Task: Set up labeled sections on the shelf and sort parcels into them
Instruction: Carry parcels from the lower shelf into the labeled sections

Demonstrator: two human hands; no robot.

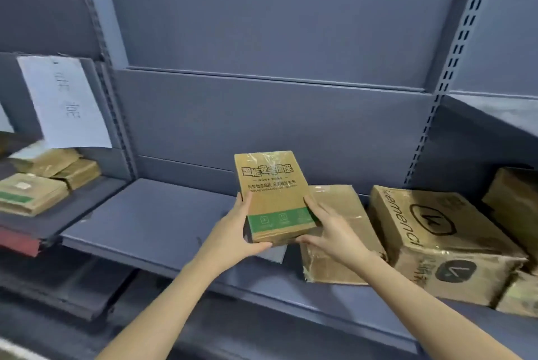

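Holding up brown parcel (272, 193), green band, black print, left hand (235, 231) and right hand (332, 228) clasping its sides

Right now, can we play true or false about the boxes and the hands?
1. Both the left hand and the right hand hold the small box. True.
2. The small box is blue all over. False: it is brown cardboard with a green band.
3. A white paper label hangs above the parcels on the left. True.
4. The big box with round logos lies left of the hands. False: it lies to their right.
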